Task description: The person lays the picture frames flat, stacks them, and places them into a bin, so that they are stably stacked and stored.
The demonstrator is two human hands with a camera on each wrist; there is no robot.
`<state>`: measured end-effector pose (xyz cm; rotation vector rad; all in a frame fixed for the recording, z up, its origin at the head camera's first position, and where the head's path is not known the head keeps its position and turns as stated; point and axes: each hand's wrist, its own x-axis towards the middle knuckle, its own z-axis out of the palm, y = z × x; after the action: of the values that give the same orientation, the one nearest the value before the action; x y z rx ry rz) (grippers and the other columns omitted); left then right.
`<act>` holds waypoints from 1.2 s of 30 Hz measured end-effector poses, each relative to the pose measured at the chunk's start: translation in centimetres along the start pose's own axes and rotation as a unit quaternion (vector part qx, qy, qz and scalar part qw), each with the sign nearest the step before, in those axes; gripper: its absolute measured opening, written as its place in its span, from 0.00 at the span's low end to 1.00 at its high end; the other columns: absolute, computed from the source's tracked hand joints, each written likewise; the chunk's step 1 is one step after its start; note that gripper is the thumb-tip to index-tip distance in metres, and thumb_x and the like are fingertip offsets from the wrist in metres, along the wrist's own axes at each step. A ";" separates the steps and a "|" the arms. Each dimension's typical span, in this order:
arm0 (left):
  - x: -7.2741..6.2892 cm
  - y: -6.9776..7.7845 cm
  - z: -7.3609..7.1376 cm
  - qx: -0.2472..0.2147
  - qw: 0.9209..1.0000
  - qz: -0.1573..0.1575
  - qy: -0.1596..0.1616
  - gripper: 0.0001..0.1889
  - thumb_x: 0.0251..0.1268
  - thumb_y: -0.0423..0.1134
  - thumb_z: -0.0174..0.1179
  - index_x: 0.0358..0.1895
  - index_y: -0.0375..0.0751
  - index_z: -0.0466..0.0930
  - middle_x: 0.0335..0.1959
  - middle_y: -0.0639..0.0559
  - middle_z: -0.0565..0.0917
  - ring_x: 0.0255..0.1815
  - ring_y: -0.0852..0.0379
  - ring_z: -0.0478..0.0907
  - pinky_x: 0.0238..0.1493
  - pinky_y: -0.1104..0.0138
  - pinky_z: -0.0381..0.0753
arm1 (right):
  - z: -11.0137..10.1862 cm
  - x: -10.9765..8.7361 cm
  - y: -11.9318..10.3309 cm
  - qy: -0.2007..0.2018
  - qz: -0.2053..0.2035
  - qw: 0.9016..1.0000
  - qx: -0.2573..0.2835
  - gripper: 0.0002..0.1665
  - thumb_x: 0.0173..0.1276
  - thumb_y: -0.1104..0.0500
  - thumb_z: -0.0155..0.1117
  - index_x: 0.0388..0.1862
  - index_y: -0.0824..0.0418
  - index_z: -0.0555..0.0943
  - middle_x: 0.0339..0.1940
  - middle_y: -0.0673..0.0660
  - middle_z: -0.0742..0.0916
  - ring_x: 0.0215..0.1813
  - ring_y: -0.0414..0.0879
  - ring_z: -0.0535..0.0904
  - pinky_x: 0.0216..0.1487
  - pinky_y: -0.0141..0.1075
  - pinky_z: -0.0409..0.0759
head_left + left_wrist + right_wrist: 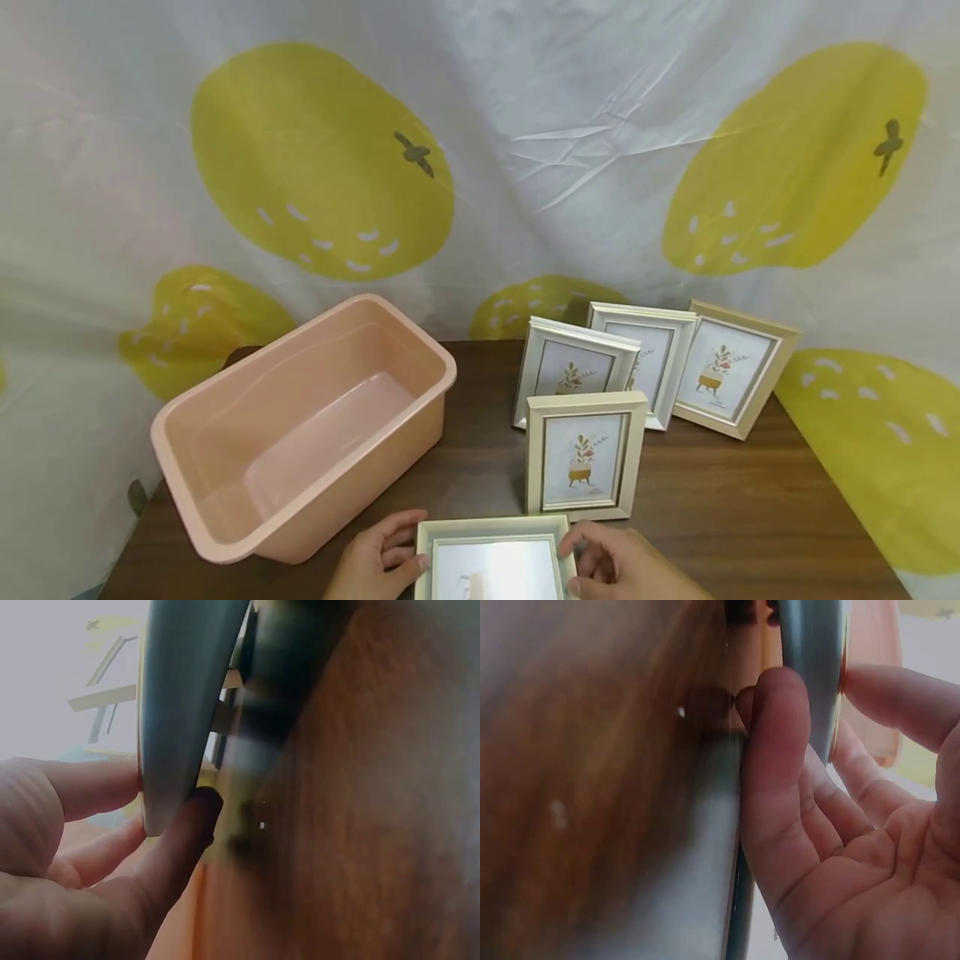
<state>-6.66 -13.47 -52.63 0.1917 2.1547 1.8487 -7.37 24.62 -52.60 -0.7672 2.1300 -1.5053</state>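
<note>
Cream-coloured, a picture frame [491, 571] is being held at the near middle of the table [480, 433], the left hand [367, 562] and right hand [626, 562] pinching its 2 sides, opening no wider than its thickness. Both are seemingly positioning it; the next move is probably calling for an even grip, clear of 4 standing frames [583, 458] beyond, toward the right, and the pink tub [375, 483] on the left.
</note>
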 end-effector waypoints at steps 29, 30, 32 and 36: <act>1.6 1.1 -0.3 0.223 0.975 -0.005 0.010 0.30 0.62 0.43 0.77 0.67 0.43 0.81 0.60 0.44 0.87 0.52 0.50 0.86 0.51 0.55 0.87 | -1.1 1.5 -0.5 -0.005 -0.022 0.994 -0.105 0.21 0.73 0.60 0.72 0.63 0.59 0.79 0.28 0.46 0.85 0.28 0.26 0.77 0.28 0.29 0.82; 1.6 1.2 -0.3 0.230 0.973 -0.002 0.012 0.30 0.61 0.44 0.78 0.67 0.44 0.82 0.60 0.45 0.86 0.53 0.49 0.85 0.53 0.56 0.87 | -1.1 1.6 -0.4 -0.003 -0.026 0.994 -0.104 0.22 0.73 0.61 0.72 0.63 0.60 0.79 0.28 0.47 0.85 0.27 0.26 0.77 0.27 0.29 0.83; 1.7 1.3 -0.3 0.236 0.972 0.006 0.016 0.30 0.60 0.44 0.78 0.66 0.43 0.82 0.60 0.46 0.85 0.54 0.49 0.84 0.53 0.58 0.86 | -1.1 1.8 -0.2 -0.002 -0.027 0.995 -0.096 0.22 0.73 0.62 0.71 0.63 0.62 0.80 0.30 0.48 0.84 0.25 0.26 0.78 0.26 0.30 0.84; 1.9 1.1 -0.2 0.242 0.970 0.020 0.022 0.30 0.58 0.41 0.79 0.64 0.41 0.83 0.57 0.49 0.85 0.52 0.51 0.83 0.46 0.70 0.83 | -1.2 1.8 -0.2 0.004 -0.011 0.996 -0.085 0.22 0.73 0.63 0.71 0.63 0.63 0.80 0.32 0.47 0.84 0.24 0.27 0.79 0.24 0.32 0.84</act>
<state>-8.63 -12.87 -51.76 0.2999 2.6149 1.3224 -9.44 24.30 -52.05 -0.8465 2.2859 -1.3517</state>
